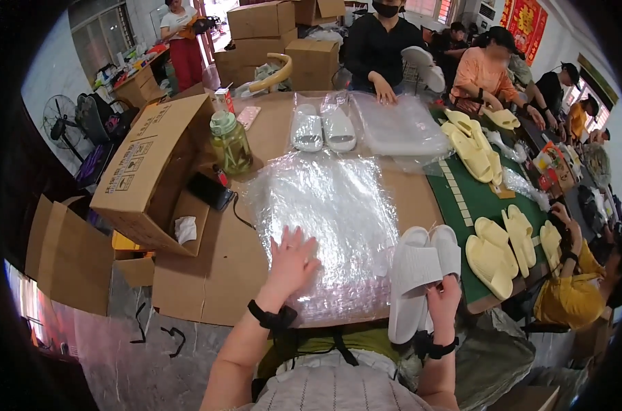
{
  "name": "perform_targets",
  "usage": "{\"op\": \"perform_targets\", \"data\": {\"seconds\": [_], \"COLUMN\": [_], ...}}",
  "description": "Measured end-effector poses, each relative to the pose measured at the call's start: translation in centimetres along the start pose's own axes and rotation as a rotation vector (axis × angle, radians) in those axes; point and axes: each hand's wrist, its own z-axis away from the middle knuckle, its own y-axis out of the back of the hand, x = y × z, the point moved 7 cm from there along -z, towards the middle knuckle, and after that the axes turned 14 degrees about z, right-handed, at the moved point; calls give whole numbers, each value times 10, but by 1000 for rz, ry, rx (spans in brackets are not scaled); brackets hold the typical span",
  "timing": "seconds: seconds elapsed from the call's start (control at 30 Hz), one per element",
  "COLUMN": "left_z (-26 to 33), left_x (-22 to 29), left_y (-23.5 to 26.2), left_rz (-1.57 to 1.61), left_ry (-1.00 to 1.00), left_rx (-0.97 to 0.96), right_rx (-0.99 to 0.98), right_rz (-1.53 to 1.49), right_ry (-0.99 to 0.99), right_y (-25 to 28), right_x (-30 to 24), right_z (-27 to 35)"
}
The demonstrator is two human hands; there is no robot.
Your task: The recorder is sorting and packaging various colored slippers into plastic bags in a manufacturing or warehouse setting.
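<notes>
My left hand [292,264] lies with fingers spread on a stack of clear plastic bags [335,212], which covers the middle of the table in front of me. At the table's near right edge, my right hand [444,298] is closed on a pair of white slippers [416,270]. The slippers stand side by side with ribbed straps showing; my fingertips are partly hidden behind them. Beyond the stack, another white pair in a clear bag, the bagged slippers [309,130], lies flat.
An open cardboard box [150,164], a green bottle [230,144] and a black phone [210,190] are on the left. More clear bags [400,127] lie at the far side beside a co-worker's hand [383,89]. Several yellow slippers [492,257] rest on a green mat [455,185] at right.
</notes>
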Motion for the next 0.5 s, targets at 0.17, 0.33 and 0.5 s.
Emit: {"op": "perform_targets", "data": {"seconds": [0.17, 0.33, 0.5], "left_z": [-9, 0, -3], "left_x": [-18, -61, -73], "left_y": [33, 39, 36], "left_rz": [88, 286, 586], "left_ry": [160, 522, 405], "left_rx": [225, 364, 512], "right_rx": [-14, -15, -34], "right_rz": [-29, -17, -35], "right_ry": [56, 39, 16], "right_y": [-8, -22, -39], "right_x": [-2, 1, -6], "right_z": [-13, -26, -25]}}
